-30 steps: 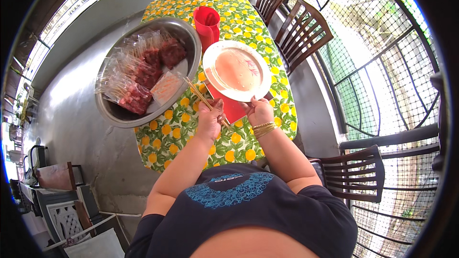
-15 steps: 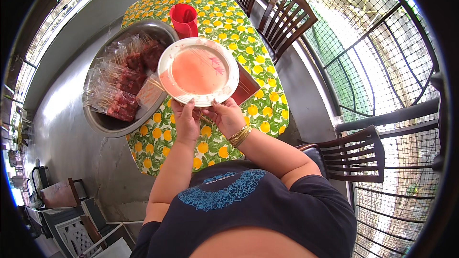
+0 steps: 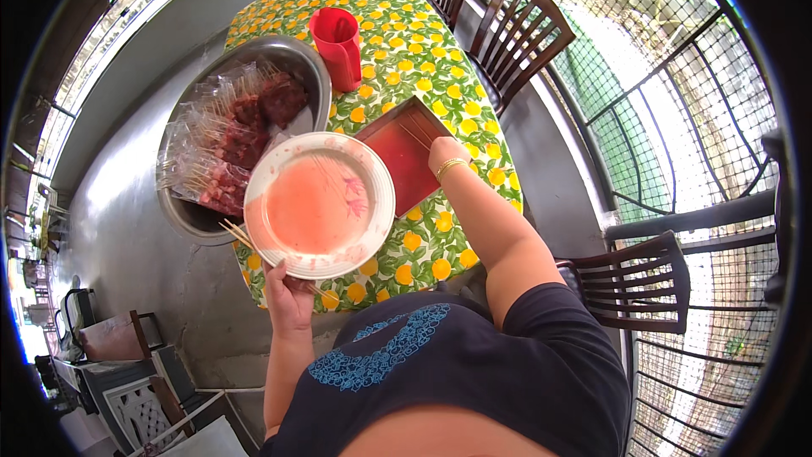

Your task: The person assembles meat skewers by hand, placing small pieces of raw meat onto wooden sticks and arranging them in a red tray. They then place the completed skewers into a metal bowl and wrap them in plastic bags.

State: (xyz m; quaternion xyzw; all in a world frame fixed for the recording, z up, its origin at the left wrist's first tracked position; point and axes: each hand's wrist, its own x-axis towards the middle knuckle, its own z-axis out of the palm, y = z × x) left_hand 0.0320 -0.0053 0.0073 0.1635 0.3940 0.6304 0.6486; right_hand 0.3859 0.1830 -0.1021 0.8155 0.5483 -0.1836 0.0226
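Lemon-print table [image 3: 423, 245]: left hand [image 3: 288, 296] clamped under stained plate [image 3: 320, 205] — best kept level; right hand [image 3: 444, 152] on red tray [image 3: 406, 156], grip unclear.

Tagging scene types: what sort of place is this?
Likely a home porch or veranda used for food prep: a table in a lemon-print cloth, wooden dining chairs, and metal grille with netting open to daylight.
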